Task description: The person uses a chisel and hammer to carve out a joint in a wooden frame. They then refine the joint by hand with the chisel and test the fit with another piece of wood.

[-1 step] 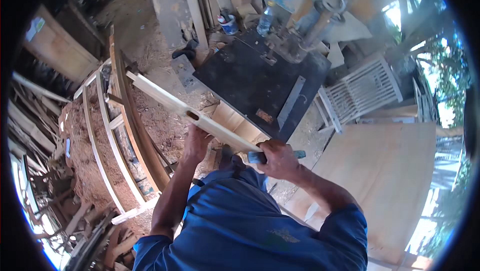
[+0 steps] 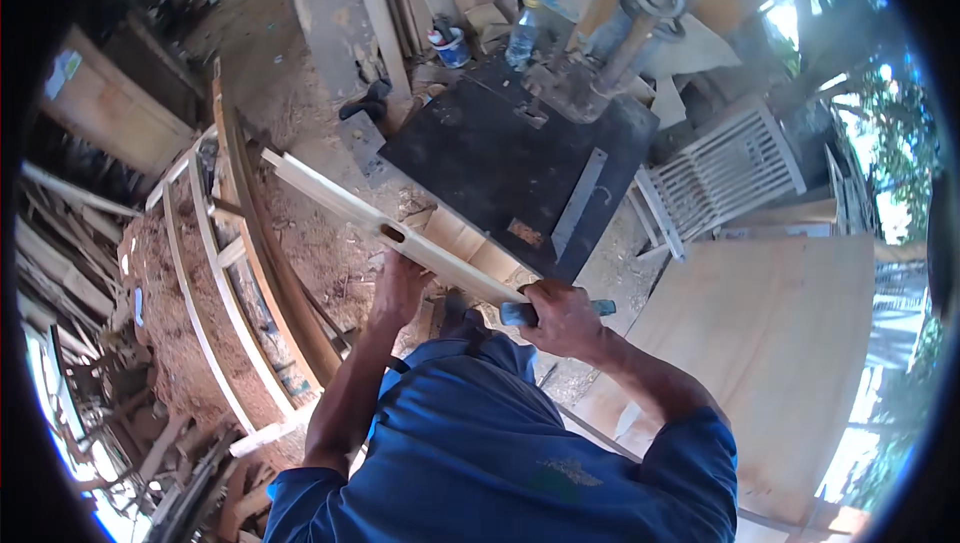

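The right hand (image 2: 560,318) is curled firmly around a blue-grey bar-like tool (image 2: 517,314), whose two ends are left showing, at the near end of a pale wooden beam (image 2: 345,203). The beam (pierced by a dark oval slot (image 2: 393,233)) is slanted from there to the upper left, in front of a black-topped table (image 2: 470,143), and is touched from below by the left hand (image 2: 403,288), whose fingers are partly hidden, so how far they are closed cannot be told.
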The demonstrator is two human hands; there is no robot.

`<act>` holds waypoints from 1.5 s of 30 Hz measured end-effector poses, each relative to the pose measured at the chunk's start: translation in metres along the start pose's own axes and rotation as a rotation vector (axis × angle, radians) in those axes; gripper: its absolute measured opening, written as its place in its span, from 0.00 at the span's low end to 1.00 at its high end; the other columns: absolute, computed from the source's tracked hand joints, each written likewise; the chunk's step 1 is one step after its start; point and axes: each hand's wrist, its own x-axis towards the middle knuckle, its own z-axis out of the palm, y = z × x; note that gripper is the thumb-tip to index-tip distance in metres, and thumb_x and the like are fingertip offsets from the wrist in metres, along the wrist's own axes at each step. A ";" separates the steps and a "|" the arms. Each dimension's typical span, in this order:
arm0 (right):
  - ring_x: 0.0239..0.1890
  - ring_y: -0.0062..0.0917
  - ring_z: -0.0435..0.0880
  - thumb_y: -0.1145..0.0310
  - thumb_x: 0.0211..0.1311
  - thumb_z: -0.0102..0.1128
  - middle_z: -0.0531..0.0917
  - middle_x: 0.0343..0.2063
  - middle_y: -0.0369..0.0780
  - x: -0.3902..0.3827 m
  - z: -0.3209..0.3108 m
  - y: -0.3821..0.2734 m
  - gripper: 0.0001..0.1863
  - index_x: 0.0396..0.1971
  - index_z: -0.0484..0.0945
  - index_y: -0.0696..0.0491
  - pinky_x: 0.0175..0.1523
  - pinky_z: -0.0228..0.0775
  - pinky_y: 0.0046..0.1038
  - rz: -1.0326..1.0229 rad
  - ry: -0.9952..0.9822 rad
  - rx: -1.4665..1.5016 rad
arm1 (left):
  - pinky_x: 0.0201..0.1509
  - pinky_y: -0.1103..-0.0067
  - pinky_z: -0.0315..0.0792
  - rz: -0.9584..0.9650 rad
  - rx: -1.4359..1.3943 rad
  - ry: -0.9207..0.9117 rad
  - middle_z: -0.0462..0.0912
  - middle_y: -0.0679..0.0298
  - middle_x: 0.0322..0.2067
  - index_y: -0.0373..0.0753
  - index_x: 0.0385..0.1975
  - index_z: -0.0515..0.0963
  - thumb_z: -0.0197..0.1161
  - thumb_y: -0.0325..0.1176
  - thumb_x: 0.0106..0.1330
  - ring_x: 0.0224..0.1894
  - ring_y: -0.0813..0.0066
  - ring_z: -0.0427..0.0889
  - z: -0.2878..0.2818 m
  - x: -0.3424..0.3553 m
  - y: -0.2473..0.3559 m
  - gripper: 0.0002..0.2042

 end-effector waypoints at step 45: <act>0.32 0.49 0.84 0.68 0.73 0.57 0.84 0.31 0.52 0.206 -0.076 -0.006 0.10 0.49 0.76 0.54 0.39 0.74 0.46 0.621 -0.321 0.042 | 0.82 0.48 0.37 0.686 1.836 -0.720 0.70 0.53 0.56 0.30 0.65 0.68 0.66 0.71 0.50 0.71 0.54 0.62 0.086 0.174 0.152 0.52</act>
